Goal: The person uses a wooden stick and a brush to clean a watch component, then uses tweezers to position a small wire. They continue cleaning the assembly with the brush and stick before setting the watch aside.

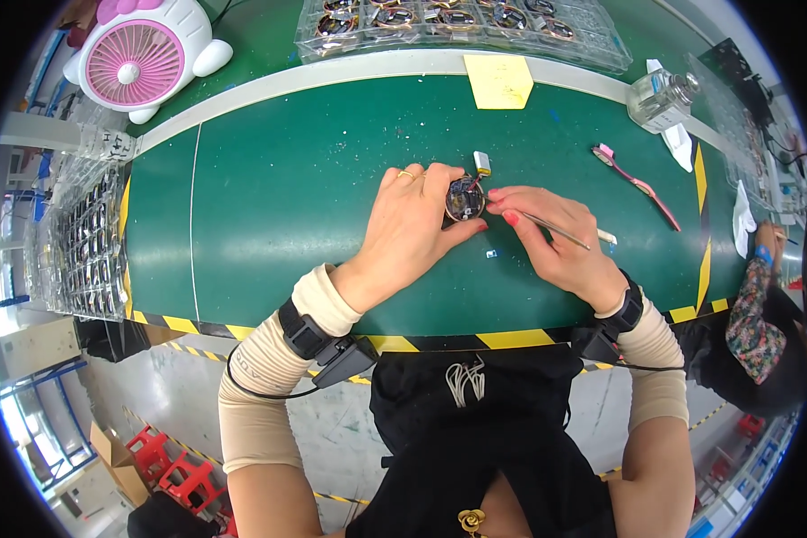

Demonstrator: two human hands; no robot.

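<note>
Between the thumb and fingers of my left hand (408, 220) is a small round circuit board (464, 199) with a copper-coloured ring round its rim. A small silver battery cell (482, 163) sits just beyond it, joined by short wires. My right hand (556, 238) is closed on a thin metal stick-like tool (558, 231), its fingertips close to the board's right edge. The tool's working tip is hidden by the fingers. A whitish end (607, 238) pokes out behind that hand; whether it belongs to the same tool I cannot tell. A tiny pale chip (491, 254) lies on the green mat below the board.
Clear plastic trays (457, 45) of similar round boards stand at the back, with more stacked trays (81, 238) at left. Around are a pink-and-white fan (134, 65), yellow paper (498, 82), a glass bottle (662, 100) and a pink toothbrush (637, 184). A co-worker's arm (755, 314) shows at right.
</note>
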